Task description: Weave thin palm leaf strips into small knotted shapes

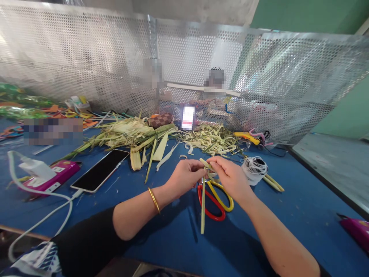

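Observation:
My left hand (186,177) is closed, its thumb and fingers pinching a pale green leaf strip (203,209). One long end of the strip hangs down toward me. Facing it, my right hand (229,177) is also closed, with its fingertips on the same folded strip, where a short end (205,163) sticks up. How the strip is folded between the fingers is partly hidden. Beneath my hands lie scissors (216,218) with one red and one yellow handle, their blades hidden. A roll of white cord (253,166) stands just right of my right hand.
Behind my hands lie a heap of leaves (127,132) and a pile of cut strips (209,140). On the left are a phone (100,169) and a purple power strip (65,171) with cables. A perforated metal screen (184,50) closes off the table's back.

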A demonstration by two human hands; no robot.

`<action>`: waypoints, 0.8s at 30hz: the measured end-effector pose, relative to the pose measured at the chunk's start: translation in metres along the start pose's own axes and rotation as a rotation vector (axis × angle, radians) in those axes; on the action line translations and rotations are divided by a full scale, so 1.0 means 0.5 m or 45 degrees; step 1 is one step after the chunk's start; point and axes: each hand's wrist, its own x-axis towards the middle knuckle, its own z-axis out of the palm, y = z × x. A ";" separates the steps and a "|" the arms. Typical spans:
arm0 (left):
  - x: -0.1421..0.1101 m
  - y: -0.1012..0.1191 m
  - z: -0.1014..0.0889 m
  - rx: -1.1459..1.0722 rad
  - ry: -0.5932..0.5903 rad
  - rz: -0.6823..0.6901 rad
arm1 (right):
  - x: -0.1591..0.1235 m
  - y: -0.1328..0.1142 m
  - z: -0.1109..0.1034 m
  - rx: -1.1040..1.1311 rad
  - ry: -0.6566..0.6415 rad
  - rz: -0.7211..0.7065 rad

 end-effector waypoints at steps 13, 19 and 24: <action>-0.008 0.001 0.002 -0.151 -0.172 -0.173 | 0.003 -0.007 -0.001 0.363 0.058 0.111; -0.008 -0.006 0.002 -0.169 -0.265 -0.241 | 0.007 -0.003 0.007 0.856 0.269 0.310; -0.008 -0.004 -0.004 -0.156 -0.365 -0.269 | 0.010 -0.006 0.009 1.154 0.434 0.477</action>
